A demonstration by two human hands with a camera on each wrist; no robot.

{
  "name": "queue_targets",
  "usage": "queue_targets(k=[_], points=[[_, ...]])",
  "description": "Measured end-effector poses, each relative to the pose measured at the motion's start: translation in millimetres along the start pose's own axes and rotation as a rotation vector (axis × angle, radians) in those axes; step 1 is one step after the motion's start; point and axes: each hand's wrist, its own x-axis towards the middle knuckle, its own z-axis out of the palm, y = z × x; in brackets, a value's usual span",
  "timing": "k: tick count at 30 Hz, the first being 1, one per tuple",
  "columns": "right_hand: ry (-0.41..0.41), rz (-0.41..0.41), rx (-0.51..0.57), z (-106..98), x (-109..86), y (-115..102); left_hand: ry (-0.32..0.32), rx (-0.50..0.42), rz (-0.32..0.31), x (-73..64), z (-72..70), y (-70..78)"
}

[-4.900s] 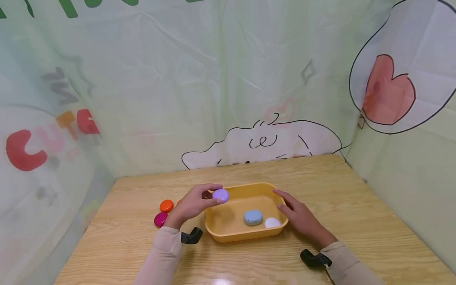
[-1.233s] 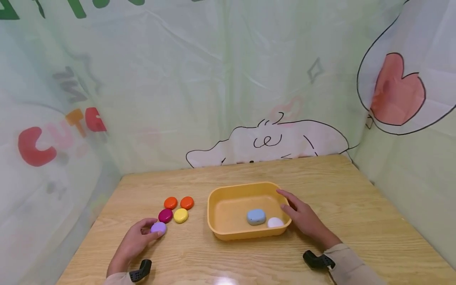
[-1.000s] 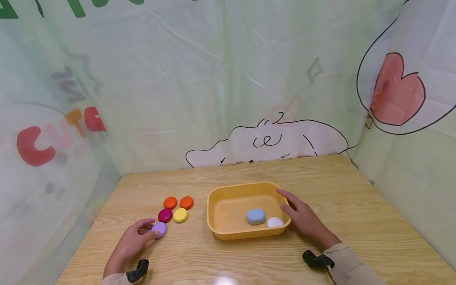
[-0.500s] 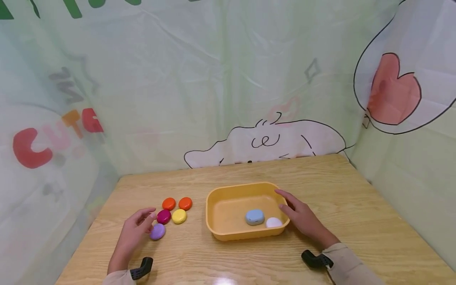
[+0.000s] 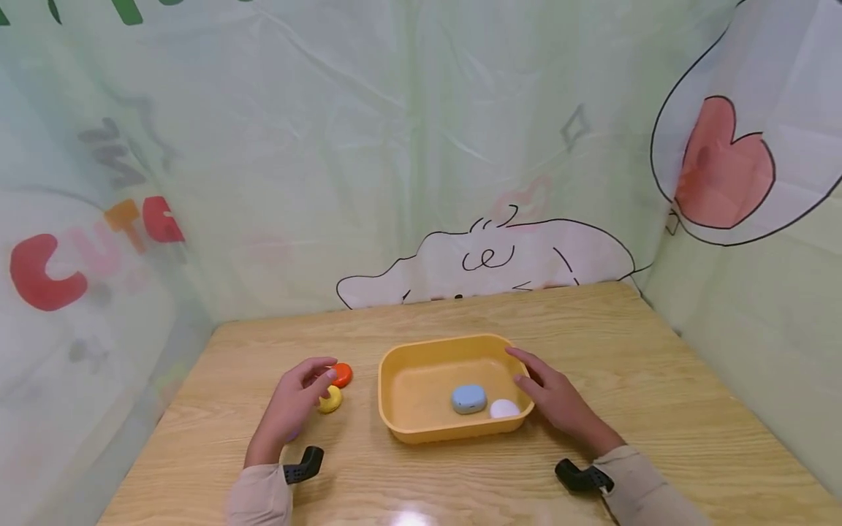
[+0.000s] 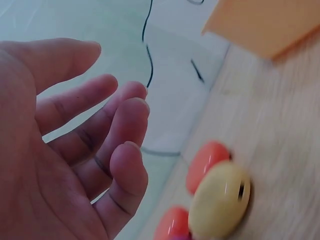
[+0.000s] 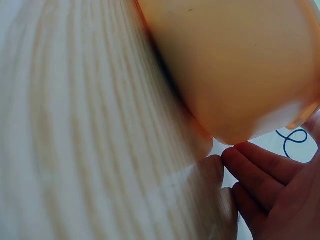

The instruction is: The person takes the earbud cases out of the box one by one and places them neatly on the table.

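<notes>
My left hand [image 5: 292, 402] hovers over a group of round glossy pieces, fingers loosely bent and holding nothing. Beside its fingertips show an orange-red piece [image 5: 341, 375] and a yellow piece [image 5: 330, 399]. A sliver of a purple piece [image 5: 293, 436] peeks out beside the wrist. In the left wrist view the yellow piece [image 6: 220, 200] has a dark slot, with a second orange-red piece [image 6: 172, 225] nearby. My right hand [image 5: 559, 398] rests against the right end of a yellow tray [image 5: 454, 436]; its nearly straight fingers [image 7: 265, 175] touch the outer wall.
Inside the tray lie a light blue rounded case [image 5: 469, 399] and a white rounded piece [image 5: 504, 409], both toward its right half. The wooden table [image 5: 447, 482] meets a printed curtain [image 5: 296, 183] at the back and sides.
My left hand carried the purple piece from above the tray to the table at left and let it go. It has since moved up and right over the group. My right hand stays.
</notes>
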Motion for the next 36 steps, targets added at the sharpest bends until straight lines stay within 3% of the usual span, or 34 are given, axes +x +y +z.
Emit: queue_targets(k=[6,19,27,36], points=[[0.005,-0.009,-0.010,0,0.1,2,-0.092,-0.040,0.066,12.5,15.6,15.7],[-0.001,-0.011,0.008,0,0.2,0,-0.299,-0.029,0.190,31.3,38.6,47.7],[-0.008,0.001,0.004,3,-0.4,3,-0.381,-0.014,0.159,37.1,53.5,62.7],[0.010,-0.035,-0.025,1,-0.4,1,-0.571,0.043,0.187,47.6,74.4,82.3]])
